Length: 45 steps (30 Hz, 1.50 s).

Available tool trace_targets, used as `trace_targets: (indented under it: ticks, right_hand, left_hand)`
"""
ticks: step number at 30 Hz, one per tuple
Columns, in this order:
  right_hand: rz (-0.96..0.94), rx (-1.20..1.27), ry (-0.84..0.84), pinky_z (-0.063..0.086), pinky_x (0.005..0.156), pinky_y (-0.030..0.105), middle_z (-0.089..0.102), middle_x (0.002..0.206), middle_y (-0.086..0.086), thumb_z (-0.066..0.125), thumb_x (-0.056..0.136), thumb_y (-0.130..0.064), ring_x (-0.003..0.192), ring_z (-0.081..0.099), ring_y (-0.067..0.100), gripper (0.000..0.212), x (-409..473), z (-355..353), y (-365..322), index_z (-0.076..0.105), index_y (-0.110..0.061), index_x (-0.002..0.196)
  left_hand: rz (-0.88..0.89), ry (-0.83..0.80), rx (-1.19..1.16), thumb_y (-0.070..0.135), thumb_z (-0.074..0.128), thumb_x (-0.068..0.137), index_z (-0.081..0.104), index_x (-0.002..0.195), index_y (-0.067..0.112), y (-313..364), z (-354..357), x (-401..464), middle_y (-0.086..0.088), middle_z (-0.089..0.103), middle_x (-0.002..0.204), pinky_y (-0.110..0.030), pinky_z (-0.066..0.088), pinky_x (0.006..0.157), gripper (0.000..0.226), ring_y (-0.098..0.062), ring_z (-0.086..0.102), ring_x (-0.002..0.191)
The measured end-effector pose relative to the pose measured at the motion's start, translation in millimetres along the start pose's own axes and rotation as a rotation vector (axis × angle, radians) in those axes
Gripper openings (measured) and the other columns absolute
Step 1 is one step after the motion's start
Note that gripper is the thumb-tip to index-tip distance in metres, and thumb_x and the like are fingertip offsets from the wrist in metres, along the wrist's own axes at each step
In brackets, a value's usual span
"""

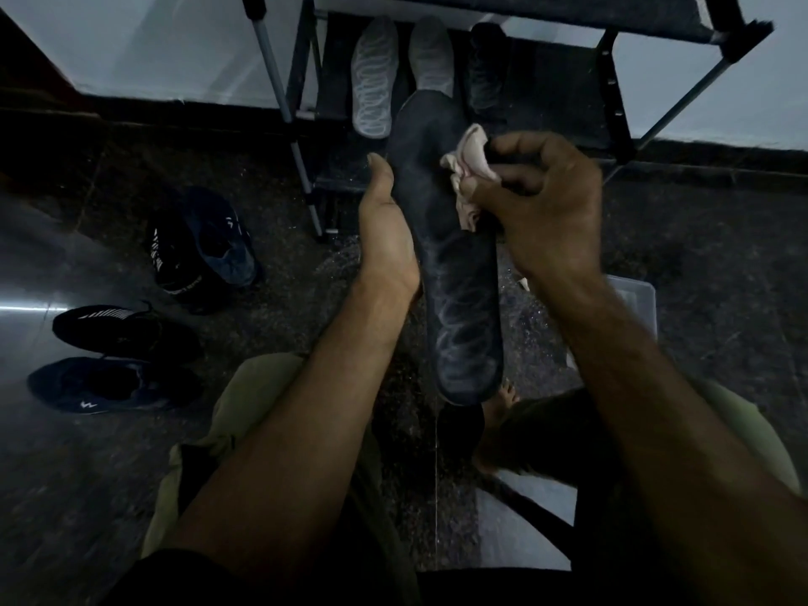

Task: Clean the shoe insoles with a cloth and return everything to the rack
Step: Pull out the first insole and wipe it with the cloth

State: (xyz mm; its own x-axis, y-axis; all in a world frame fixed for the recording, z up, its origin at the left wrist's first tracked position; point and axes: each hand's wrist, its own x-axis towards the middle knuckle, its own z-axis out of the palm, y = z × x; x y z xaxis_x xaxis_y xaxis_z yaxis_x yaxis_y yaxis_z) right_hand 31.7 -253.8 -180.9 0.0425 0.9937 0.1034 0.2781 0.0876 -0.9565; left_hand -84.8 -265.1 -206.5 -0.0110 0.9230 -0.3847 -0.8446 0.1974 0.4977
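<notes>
dim room, dark speckled stone floor (pixel 699 255) under you, pale wall behind, and the shoe rack (pixel 612 102) right in front with its metal legs planted on the floor. you've got the dark insole (pixel 454 273) up between your arms, lengthwise, one end toward the rack and the other end near your knees, whitish looping marks showing on its lower half. your left hand (pixel 384 229) lies along its left edge, thumb straight and pointing toward the rack, palm cupped against the insole; the other fingers are hidden behind it. your right hand (pixel 542 203) is bunched tight around the pink cloth (pixel 470 168), fingers curled, pressing it onto the insole's upper right side. on the rack's lower shelf sit two pale insoles (pixel 374 76) side by side, with a dark shoe (pixel 485 67) just to their right. off to your left on the floor, four dark sneakers (pixel 127 330) lie loose, two nearer the rack, two nearer you. a clear plastic container (pixel 634 308) peeks out beyond your right forearm.
</notes>
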Motion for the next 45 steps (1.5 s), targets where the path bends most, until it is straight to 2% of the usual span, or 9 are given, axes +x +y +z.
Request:
trace_targets:
  ticks: [5,12,14,22,27,32,37,41,45]
  right_hand:
    - [-0.052,-0.029,0.059,0.055,0.068,0.018,0.071,0.086,-0.002,0.079,0.077,-0.004,0.078,0.070,0.005,0.030,5.8,-1.5,-5.5,0.063,-0.004,0.102]
    - [-0.216,-0.286,0.020,0.056,0.073,0.027,0.070,0.095,-0.003,0.074,0.084,-0.014,0.090,0.067,0.009,0.024,5.7,4.3,2.0,0.065,-0.011,0.106]
    - [-0.285,-0.453,0.010,0.055,0.078,0.031,0.069,0.102,-0.002,0.072,0.086,-0.018,0.098,0.064,0.015,0.025,-0.4,5.8,3.6,0.064,-0.014,0.110]
    - [-0.359,-0.429,0.023,0.044,0.074,0.003,0.061,0.097,-0.014,0.068,0.087,-0.008,0.094,0.056,-0.004,0.019,0.4,3.2,-1.2,0.063,-0.005,0.105]
    - [-0.347,-0.418,0.055,0.052,0.072,0.014,0.060,0.091,-0.015,0.068,0.088,-0.009,0.083,0.060,-0.005,0.020,-3.9,3.9,-5.8,0.059,-0.004,0.105]
    - [-0.378,-0.460,-0.065,0.056,0.074,0.031,0.069,0.098,-0.007,0.065,0.090,-0.011,0.088,0.065,0.005,0.020,-32.9,19.1,-7.3,0.059,-0.011,0.109]
    - [-0.369,-0.447,0.051,0.057,0.075,0.034,0.069,0.099,-0.006,0.065,0.088,-0.004,0.092,0.066,0.005,0.019,0.3,0.8,-4.3,0.058,-0.005,0.105]
    - [-0.352,-0.442,0.019,0.055,0.071,0.021,0.060,0.089,-0.021,0.065,0.089,-0.006,0.083,0.061,-0.006,0.018,-13.6,9.6,-6.7,0.059,-0.007,0.105]
    - [-0.386,-0.444,-0.082,0.057,0.067,0.035,0.070,0.093,-0.002,0.063,0.093,-0.014,0.083,0.067,0.010,0.018,-36.9,20.1,-5.0,0.058,-0.008,0.109]
  left_hand:
    - [0.020,-0.182,-0.089,0.052,0.022,0.103,0.051,0.130,0.002,-1.8,4.2,-1.8,-0.015,0.063,0.123,-0.038,0.049,0.100,0.064,-0.027,0.060,0.115]
    - [-0.062,-0.169,0.008,0.045,0.021,0.105,0.078,0.092,0.011,-8.9,4.3,-6.9,-0.009,0.074,0.095,-0.034,0.051,0.092,0.067,-0.020,0.069,0.092]
    - [-0.028,-0.130,0.028,0.045,0.022,0.105,0.076,0.097,0.012,-7.2,3.0,-6.7,-0.008,0.074,0.096,-0.034,0.053,0.091,0.064,-0.020,0.070,0.092]
    - [-0.015,-0.123,0.024,0.048,0.021,0.105,0.062,0.112,0.009,-6.0,4.9,-7.6,-0.008,0.073,0.101,-0.036,0.052,0.094,0.057,-0.022,0.068,0.098]
    - [0.013,-0.086,0.040,0.047,0.021,0.105,0.065,0.109,0.008,-5.3,7.3,-10.0,-0.009,0.073,0.099,-0.034,0.053,0.091,0.059,-0.021,0.069,0.096]
    - [0.003,-0.047,0.052,0.047,0.024,0.104,0.079,0.072,0.008,-4.4,5.3,-11.4,-0.008,0.073,0.077,-0.027,0.058,0.074,0.074,-0.018,0.072,0.074]
    - [-0.012,-0.111,-0.008,0.049,0.020,0.105,0.063,0.111,0.010,-7.0,8.4,-11.4,-0.009,0.072,0.102,-0.042,0.043,0.104,0.058,-0.024,0.064,0.104]
    - [-0.012,-0.074,0.015,0.049,0.021,0.104,0.075,0.096,0.009,-5.4,6.5,-10.0,-0.009,0.074,0.094,-0.033,0.053,0.090,0.067,-0.020,0.070,0.091]
    - [0.005,-0.055,0.032,0.048,0.024,0.104,0.068,0.102,0.004,-3.8,2.8,-11.3,-0.010,0.072,0.092,-0.029,0.058,0.080,0.062,-0.020,0.070,0.086]
